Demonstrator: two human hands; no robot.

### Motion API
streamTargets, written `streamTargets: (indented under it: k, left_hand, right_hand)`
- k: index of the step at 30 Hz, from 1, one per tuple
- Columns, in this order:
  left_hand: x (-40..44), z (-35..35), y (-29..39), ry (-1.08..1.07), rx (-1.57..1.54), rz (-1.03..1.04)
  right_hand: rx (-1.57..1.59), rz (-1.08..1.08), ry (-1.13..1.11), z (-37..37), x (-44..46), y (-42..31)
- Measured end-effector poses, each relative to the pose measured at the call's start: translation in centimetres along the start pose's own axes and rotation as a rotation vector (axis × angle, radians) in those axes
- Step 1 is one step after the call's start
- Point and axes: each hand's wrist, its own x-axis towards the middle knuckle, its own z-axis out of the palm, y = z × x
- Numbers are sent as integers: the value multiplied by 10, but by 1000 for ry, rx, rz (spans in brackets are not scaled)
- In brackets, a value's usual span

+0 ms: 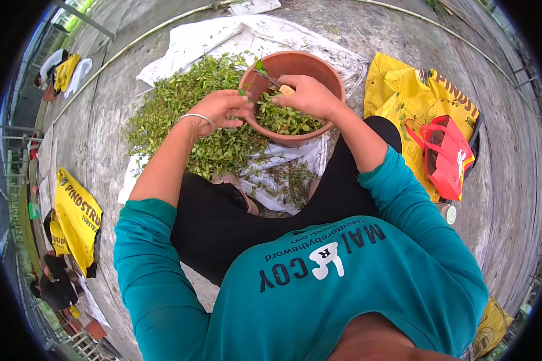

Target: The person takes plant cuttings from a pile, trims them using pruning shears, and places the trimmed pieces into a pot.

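Two bare hands work in the head view, the only one, close together over a reddish-brown pot (pixel 295 140) set in front of the seated person. The right hand (pixel 307 96) is closed on a slim cutting tool (pixel 270 79), its pale orange handle showing by the fingers and its dark metal end pointing over the pot's far left side; whether it has one blade or two cannot be told. The left hand (pixel 224 109), with a bracelet (pixel 205 118) on its wrist, has its fingertips drawn narrowly together at the pot's left rim, seemingly pinching a small green sprig (pixel 243 92); the fingers hide most of it. Leafy pieces (pixel 290 122) lie inside the pot, and a large heap of leafy stems (pixel 186 111) spreads left of it on a white sheet (pixel 247 30). Thin loose stems (pixel 292 183) lie nearer, between the legs. To do this well, I judge, the sprig wants a light pinch that does not bruise the leaves, with the left fingertips kept clear of the metal end. Working above the pot's opening should let pieces fall inside, and a short, clean stroke should spare the soft stem.
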Motion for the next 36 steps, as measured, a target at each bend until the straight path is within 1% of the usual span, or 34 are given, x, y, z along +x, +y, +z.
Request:
streamTargets:
  k: [6,11,15,21,25,26,30,36]
  left_hand:
    - [1,10,10,-20,-43,-39]
    - [16,9,2,-8,30,-20]
    - [24,12,2,75,154,-19]
    - [25,16,4,113,139,33]
    - [23,12,1,107,35,66]
    - [21,13,1,108,34,66]
    - [12,13,3,70,-10,52]
    - [-2,6,-4,13,-22,9]
  right_hand:
    - [-79,-27,61,0,-2,8]
    - [-151,8,51,-6,-2,8]
    - [-165,127,51,-10,-3,10]
    - [-228,195,100,-14,-2,30]
    - [-147,63,-73,-9,-4,30]
    - [-147,62,-74,-7,-4,30]
    - [56,-60,-25,4,-1,23]
    - [98,-121,-61,7,6,6]
